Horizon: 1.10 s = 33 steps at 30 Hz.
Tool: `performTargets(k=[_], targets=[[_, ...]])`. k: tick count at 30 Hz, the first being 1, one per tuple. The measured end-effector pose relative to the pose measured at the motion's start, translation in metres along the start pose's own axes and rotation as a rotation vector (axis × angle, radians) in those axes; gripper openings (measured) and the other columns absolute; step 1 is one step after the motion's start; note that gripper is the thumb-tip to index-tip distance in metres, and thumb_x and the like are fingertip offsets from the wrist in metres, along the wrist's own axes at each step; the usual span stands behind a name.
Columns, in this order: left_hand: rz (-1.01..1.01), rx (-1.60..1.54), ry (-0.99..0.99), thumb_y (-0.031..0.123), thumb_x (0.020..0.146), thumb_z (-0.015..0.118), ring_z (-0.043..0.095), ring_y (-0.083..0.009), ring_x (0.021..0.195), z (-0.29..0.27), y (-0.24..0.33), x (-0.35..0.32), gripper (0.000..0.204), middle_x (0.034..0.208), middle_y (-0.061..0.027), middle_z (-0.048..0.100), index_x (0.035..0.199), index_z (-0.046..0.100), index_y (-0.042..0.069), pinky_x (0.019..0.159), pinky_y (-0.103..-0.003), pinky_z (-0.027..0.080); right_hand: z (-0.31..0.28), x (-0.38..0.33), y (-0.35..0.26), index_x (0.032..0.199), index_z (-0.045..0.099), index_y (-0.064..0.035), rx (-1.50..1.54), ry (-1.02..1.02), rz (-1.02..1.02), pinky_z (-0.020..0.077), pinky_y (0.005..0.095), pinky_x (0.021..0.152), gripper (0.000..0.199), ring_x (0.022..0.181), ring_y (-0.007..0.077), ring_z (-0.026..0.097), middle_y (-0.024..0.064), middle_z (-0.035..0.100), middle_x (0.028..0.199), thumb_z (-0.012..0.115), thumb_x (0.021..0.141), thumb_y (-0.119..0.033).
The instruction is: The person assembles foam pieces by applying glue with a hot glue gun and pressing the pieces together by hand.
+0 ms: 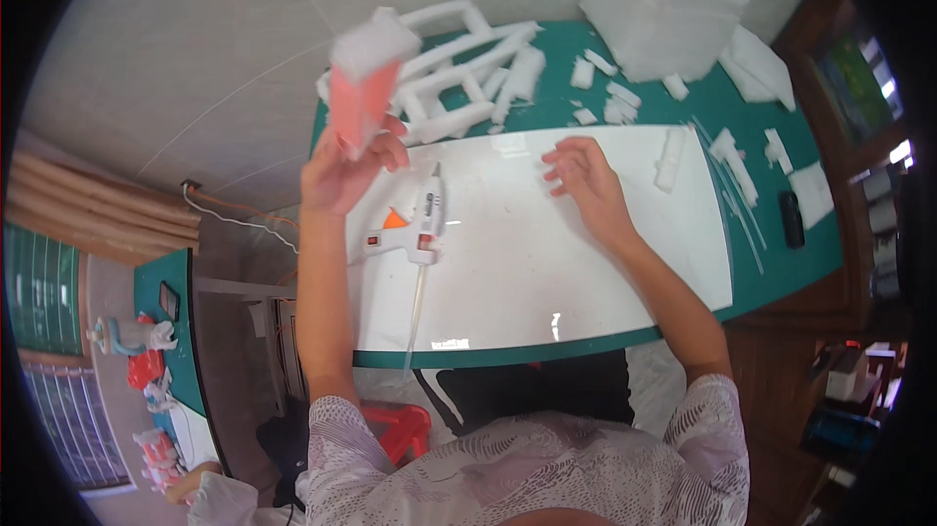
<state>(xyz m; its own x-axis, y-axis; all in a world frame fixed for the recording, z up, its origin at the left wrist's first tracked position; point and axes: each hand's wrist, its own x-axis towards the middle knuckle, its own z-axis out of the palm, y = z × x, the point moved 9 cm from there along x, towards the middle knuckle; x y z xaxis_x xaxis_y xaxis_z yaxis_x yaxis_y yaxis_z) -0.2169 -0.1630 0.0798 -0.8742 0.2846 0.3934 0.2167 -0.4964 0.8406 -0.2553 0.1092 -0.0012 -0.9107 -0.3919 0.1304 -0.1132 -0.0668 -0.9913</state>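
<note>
My left hand (pixel 344 177) is raised at the board's far left corner. Its fingers are closed round the lower end of a pink foam block with a white foam top (pixel 366 92), which is blurred by motion. My right hand (pixel 583 184) hovers above the glossy white board (pixel 527 263), fingers apart and half curled, with nothing visible in them. Between the hands, closer to the left one, a white hot glue gun (pixel 427 214) with an orange trigger lies on the board. A clear glue stick (pixel 417 306) sticks out of its rear toward me.
White foam frames (pixel 459 77) are heaped at the back of the green table (pixel 781 272). Behind the small foam scraps (pixel 621 101) stands a large white foam box (pixel 664 14). To the right are clear sticks (pixel 742 214) and a black cylinder (pixel 791 219). A red stool (pixel 400 428) stands below.
</note>
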Motion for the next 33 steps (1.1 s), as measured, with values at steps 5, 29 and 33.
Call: performTargets(k=[5, 29, 33], targets=[[-0.031, 0.036, -0.031, 0.036, 0.082, 0.069, 0.063, -0.0275, 0.083, 0.016, 0.003, 0.000, 0.065, 0.107, -0.0155, 0.063, 0.128, 0.047, -0.004, 0.069, -0.034, 0.046, 0.002, -0.006, -0.005, 0.116, 0.051, -0.0016, -0.197, 0.003, -0.071, 0.0500, 0.0260, 0.074, 0.027, 0.090, 0.0141, 0.061, 0.0101, 0.064, 0.108, 0.060, 0.095, -0.015], [0.388, 1.159, 0.230, -0.001, 0.067, 0.079, 0.064, -0.0226, 0.102, 0.083, 0.072, -0.007, 0.055, 0.117, -0.0127, 0.065, 0.119, 0.060, 0.002, 0.089, -0.034, 0.051, 0.012, -0.010, -0.026, 0.112, 0.057, -0.0012, -0.428, 0.011, -0.264, 0.0499, 0.0268, 0.069, 0.024, 0.085, 0.0176, 0.062, 0.0099, 0.064, 0.104, 0.064, 0.091, -0.011], [0.336, 1.111, 0.254, 0.002, 0.067, 0.080, 0.065, -0.0196, 0.099, 0.077, 0.070, -0.007, 0.057, 0.117, -0.0115, 0.065, 0.120, 0.059, 0.002, 0.090, -0.034, 0.050, 0.012, -0.011, -0.024, 0.111, 0.057, -0.0007, -0.457, 0.005, -0.255, 0.0498, 0.0270, 0.069, 0.024, 0.085, 0.0180, 0.062, 0.0102, 0.064, 0.104, 0.064, 0.091, -0.012]])
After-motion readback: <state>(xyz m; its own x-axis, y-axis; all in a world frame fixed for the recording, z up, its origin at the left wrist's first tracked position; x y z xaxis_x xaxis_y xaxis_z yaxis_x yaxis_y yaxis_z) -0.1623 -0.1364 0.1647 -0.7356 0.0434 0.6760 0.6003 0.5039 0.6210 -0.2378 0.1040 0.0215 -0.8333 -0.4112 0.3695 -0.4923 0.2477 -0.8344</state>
